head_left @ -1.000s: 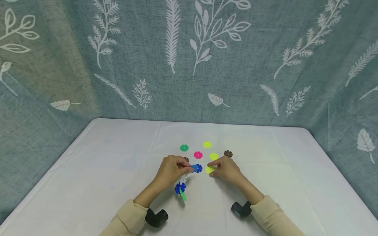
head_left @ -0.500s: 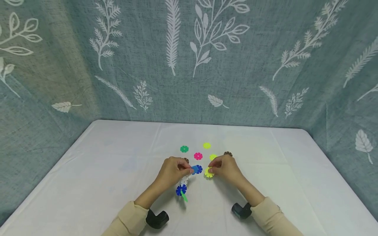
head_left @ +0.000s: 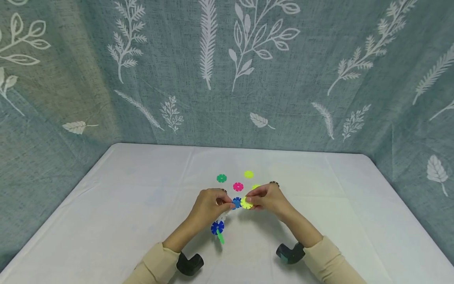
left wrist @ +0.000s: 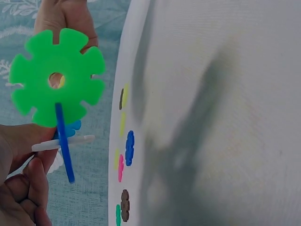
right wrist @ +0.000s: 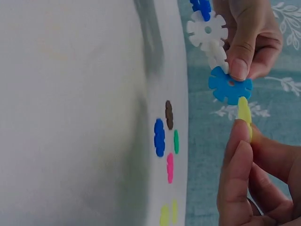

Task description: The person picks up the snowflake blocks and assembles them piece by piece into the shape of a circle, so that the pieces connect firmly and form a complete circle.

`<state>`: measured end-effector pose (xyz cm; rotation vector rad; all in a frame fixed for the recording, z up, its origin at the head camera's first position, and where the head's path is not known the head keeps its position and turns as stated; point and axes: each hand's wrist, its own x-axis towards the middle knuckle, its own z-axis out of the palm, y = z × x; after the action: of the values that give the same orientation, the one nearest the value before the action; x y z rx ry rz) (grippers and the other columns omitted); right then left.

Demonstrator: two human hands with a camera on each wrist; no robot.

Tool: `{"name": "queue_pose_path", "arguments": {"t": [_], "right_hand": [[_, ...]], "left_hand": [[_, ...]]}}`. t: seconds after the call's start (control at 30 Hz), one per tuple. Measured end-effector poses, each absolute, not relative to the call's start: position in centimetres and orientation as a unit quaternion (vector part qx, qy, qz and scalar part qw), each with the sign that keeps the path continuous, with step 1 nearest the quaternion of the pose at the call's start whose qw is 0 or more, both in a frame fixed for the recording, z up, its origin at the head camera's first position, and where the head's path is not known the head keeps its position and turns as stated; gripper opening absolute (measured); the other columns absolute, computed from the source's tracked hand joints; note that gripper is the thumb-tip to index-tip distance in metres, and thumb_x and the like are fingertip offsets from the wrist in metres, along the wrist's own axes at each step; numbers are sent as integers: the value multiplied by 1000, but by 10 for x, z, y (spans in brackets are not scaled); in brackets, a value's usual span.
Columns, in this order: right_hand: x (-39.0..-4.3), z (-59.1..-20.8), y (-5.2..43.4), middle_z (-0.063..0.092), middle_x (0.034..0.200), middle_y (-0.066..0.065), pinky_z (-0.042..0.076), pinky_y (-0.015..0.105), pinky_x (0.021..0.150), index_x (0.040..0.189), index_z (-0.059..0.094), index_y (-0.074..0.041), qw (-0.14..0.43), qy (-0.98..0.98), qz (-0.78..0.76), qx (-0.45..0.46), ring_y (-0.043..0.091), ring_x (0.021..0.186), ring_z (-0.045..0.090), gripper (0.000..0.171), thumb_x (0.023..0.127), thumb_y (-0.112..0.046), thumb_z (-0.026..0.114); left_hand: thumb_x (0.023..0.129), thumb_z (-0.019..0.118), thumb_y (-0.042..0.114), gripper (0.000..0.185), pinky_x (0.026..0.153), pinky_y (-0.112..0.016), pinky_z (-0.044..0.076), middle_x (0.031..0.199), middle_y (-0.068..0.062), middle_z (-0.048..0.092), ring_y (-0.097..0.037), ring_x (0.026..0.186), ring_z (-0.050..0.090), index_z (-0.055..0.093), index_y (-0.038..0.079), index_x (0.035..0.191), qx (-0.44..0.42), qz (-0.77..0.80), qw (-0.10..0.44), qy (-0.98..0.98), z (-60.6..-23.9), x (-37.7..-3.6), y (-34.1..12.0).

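Discs [head_left: 221, 221] joined in a chain were pinched by the left hand [head_left: 209, 204], a yellow disc [head_left: 245, 203] by the right hand [head_left: 268, 198], above the table [head_left: 106, 205].

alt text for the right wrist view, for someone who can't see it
A right hand pinches a yellow snowflake disc edge-on against a light blue disc in a small assembly held by the left hand. More coloured discs lie on the white table.

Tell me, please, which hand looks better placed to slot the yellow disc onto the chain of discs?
Probably the right hand: it pinches the yellow disc, whose edge nearly meets the light blue disc. The left hand grips the chain of discs, so it seems better left holding it steady.
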<state>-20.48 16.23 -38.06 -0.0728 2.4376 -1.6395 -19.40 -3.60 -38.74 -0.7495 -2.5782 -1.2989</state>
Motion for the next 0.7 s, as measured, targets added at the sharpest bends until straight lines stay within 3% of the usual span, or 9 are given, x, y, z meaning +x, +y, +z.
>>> {"name": "queue_pose_path", "arguments": {"t": [0.33, 0.5, 0.7], "right_hand": [[-204, -378, 164, 69, 76, 7, 55, 29, 63, 91, 68, 7, 145, 825, -544, -44, 9, 60, 62, 19, 80, -9, 69], [-203, -376, 162, 66, 72, 5, 54, 28, 60, 88, 68, 6, 154, 832, -533, -28, 8, 58, 60, 16, 79, -7, 70], [-204, -379, 161, 67, 73, 6, 53, 25, 59, 88, 69, 5, 138, 832, -537, -23, 8, 59, 59, 14, 79, -6, 70]], "left_hand": [[70, 77, 5, 6, 59, -19, 46, 64, 2, 62, -6, 63, 54, 71, 7, 69, -279, -439, 84, -850, -387, -193, -34], [67, 79, 8, 9, 72, -25, 40, 61, 5, 60, -2, 63, 52, 70, 9, 66, -303, -402, 138, -853, -391, -188, -28], [66, 80, 10, 11, 70, -27, 37, 60, 4, 60, -5, 63, 54, 69, 9, 66, -305, -364, 177, -862, -392, -185, -23]]}}
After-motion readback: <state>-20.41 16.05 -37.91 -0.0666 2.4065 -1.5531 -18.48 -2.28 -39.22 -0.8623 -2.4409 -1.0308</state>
